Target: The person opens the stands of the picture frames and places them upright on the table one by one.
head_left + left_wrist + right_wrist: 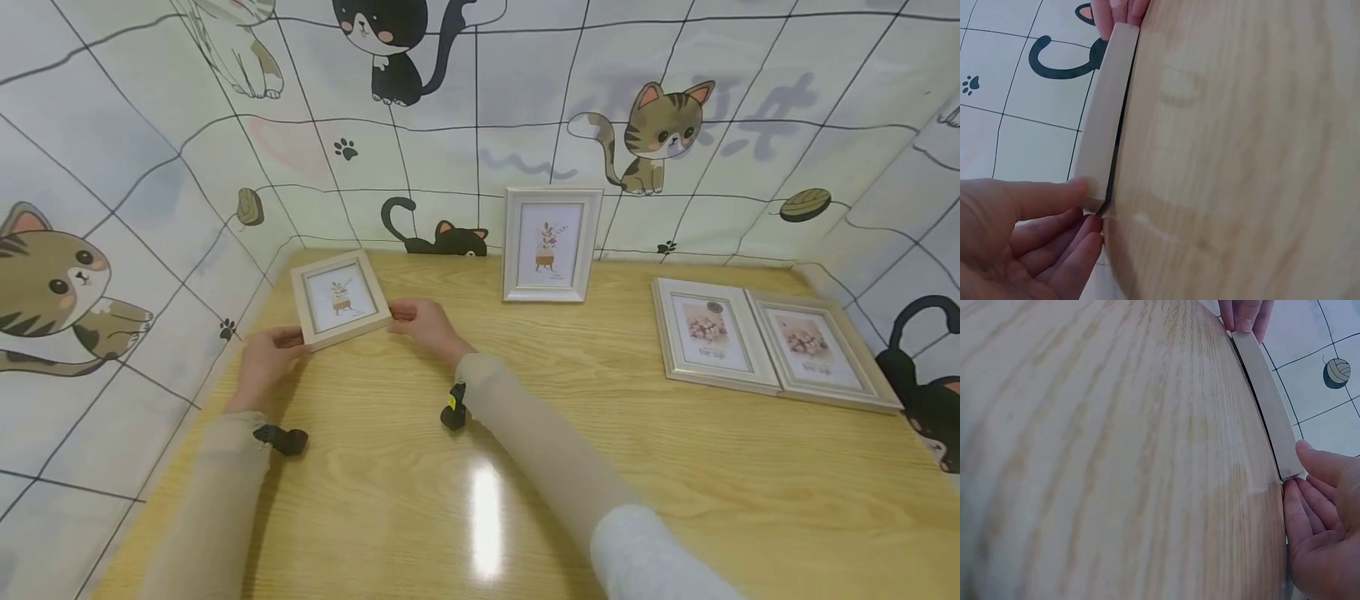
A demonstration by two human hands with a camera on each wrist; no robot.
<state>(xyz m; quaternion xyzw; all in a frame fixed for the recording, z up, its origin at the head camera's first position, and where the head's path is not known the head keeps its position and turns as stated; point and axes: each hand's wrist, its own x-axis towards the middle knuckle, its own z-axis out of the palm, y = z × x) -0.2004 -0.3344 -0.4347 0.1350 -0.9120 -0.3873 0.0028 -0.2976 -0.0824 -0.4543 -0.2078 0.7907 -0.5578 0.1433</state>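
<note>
A small light-wood picture frame (341,298) with a potted-plant print leans back at the table's far left, turned at a slant. My left hand (266,365) pinches its lower left corner; in the left wrist view the thumb (1054,197) lies on the front edge with the fingers curled beneath. Its lower right corner is held by my right hand (427,327), whose thumb (1319,461) presses the front face in the right wrist view. The bottom edge (1267,400) of the frame runs just above the table surface.
A white picture frame (551,244) with a similar plant print stands upright against the back wall. Two more frames with pink flower prints, a white one (712,335) and a beige one (813,348), lie side by side at the right. Cat-patterned walls (480,158) border the wooden table (600,400).
</note>
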